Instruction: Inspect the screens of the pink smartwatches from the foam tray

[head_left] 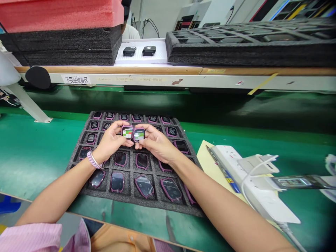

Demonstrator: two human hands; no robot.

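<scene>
My left hand (113,139) grips a purple-framed watch (127,133) with a lit screen showing green, white and red blocks. Beside it, my right hand (153,140) pinches a second purple watch (139,134), its screen lit green and white. The two watches are side by side, nearly touching, above a black foam tray (130,169). Several purple watches lie in the tray's compartments; those in the back rows show white text, while the front ones, such as this tilted watch (144,186), look dark. My hands and forearms hide some compartments.
On the right, a white power strip (252,185) with a plugged charger, cables and pens rests by yellow paper (203,157). The shelf (157,79) above bears foam stacks (63,43) and two black devices. Someone's white-clothed shoulder (130,32) shows behind.
</scene>
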